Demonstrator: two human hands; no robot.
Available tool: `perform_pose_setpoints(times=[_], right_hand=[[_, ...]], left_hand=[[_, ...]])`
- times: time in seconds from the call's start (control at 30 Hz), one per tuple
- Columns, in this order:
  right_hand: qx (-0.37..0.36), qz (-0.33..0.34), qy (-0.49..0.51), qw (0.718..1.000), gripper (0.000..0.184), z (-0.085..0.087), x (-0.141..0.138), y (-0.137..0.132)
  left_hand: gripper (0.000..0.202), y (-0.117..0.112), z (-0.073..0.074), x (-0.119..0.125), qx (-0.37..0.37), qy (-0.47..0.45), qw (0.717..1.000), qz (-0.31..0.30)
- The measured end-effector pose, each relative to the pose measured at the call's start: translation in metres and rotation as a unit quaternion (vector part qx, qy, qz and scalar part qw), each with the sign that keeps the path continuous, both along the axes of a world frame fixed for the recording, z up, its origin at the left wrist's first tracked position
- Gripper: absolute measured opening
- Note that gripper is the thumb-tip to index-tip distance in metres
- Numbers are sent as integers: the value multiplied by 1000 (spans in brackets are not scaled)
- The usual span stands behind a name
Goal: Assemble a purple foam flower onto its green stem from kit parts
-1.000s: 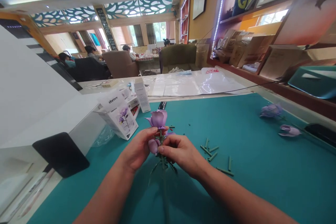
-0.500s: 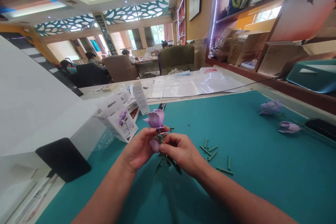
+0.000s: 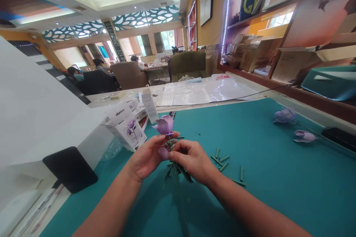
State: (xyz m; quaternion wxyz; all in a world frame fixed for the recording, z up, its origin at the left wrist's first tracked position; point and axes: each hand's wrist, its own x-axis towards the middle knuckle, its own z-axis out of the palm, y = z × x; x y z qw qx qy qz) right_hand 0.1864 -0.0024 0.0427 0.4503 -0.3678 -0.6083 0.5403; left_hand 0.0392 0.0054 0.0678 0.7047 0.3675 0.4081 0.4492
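Head view. A purple artificial flower is held upright over the teal table, bloom uppermost. The left hand has its grip pinched on the stem just under the bloom. The right hand has its grip pinched on the same stem, touching the left. Green stem pieces lie just right of the hands, and a flower-printed box stands to the left.

Left hand and right hand pinch the stem of a purple flower above the teal mat. Green stem pieces lie at 3 o'clock; a printed box stands at 10 o'clock.
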Motion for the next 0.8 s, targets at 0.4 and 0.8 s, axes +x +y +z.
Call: perform_pose_setpoints(times=[0.4,0.8], right_hand=[[16,-66,-59,996,18,-5,-3,4],[92,-131,-219,963,27,-12,45,47]], left_hand=[[22,-1,0,12,-16,7,999,42],[21,-3,-8,-6,-68,-60,996,18]])
